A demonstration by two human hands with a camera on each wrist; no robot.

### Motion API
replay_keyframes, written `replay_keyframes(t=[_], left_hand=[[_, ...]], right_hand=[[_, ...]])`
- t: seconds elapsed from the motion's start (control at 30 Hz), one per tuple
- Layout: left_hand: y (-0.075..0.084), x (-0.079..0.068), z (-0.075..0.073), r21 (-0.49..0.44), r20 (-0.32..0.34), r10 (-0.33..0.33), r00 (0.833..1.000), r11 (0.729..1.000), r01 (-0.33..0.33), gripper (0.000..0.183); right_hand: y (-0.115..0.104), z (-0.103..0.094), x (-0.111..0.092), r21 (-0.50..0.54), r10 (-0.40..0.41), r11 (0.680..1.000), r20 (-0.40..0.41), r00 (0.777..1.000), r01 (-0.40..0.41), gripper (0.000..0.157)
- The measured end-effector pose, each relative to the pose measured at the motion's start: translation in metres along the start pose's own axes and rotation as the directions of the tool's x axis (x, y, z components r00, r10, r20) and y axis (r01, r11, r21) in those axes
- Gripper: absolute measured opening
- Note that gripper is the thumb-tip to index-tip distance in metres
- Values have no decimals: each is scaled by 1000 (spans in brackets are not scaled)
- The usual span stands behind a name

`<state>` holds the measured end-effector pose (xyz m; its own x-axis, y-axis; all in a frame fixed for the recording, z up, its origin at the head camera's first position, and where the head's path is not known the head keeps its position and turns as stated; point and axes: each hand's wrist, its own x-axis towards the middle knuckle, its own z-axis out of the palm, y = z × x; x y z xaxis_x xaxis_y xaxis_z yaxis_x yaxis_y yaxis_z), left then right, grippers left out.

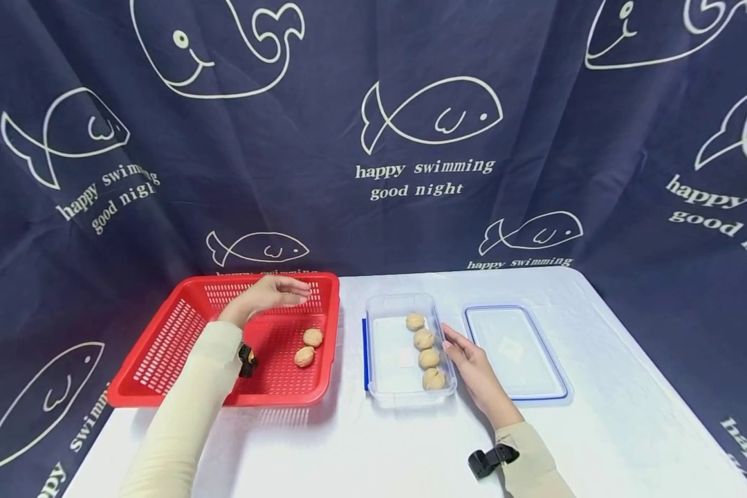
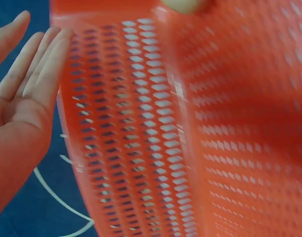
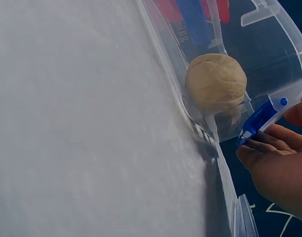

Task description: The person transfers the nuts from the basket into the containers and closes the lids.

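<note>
My left hand point(image 1: 277, 293) is held over the red plastic basket point(image 1: 328, 332), its fingers extended and nothing in its grasp. In the left wrist view the same hand point(image 2: 27, 108) appears beside the basket's perforated wall point(image 2: 136, 98). Two walnuts point(image 1: 313, 337) lie on the basket floor towards its right side. Several walnuts point(image 1: 429, 358) line the right side of a clear plastic container point(image 1: 382, 398). My right hand point(image 1: 473, 370) rests against that side with fairly straight fingers. The right wrist view has its fingers point(image 3: 277, 140) by a blue clip point(image 3: 262, 117).
A clear rectangular lid point(image 1: 517, 353) with a blue seal lies right of the container on the white-covered table point(image 1: 373, 449). Another blue clip point(image 1: 366, 354) hangs at the container's left side. Behind the table hangs a dark blue curtain point(image 1: 324, 159) with white fish drawings.
</note>
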<state>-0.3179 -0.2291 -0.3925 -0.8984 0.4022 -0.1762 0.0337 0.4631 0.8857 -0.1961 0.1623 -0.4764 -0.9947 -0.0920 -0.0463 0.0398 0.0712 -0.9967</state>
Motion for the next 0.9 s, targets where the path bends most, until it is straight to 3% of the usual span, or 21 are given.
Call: replay_keyframes(t=[0.13,0.3,0.47,0.63,0.9], left_hand=[[-12,1,3,93,76,18,997,995,-25,40],[-21,3,10,121,176,40,984,991,-62,39],[-30,5,16,107,263,17,965,993,-47,38],[-35,4,19,89,296,-22,955,996,-5,38],[-35,3,24,121,293,-25,956,993,-12,38]], right_hand=[[-4,2,-2,-28,4,1000,-5,1000,-4,46],[15,-2,7,-44,-18,999,-14,1000,17,45],[14,-1,5,-48,-22,999,-15,1000,22,46],[13,0,5,-34,-24,999,-23,999,23,46],[12,0,5,-23,-16,1000,-13,1000,16,48]])
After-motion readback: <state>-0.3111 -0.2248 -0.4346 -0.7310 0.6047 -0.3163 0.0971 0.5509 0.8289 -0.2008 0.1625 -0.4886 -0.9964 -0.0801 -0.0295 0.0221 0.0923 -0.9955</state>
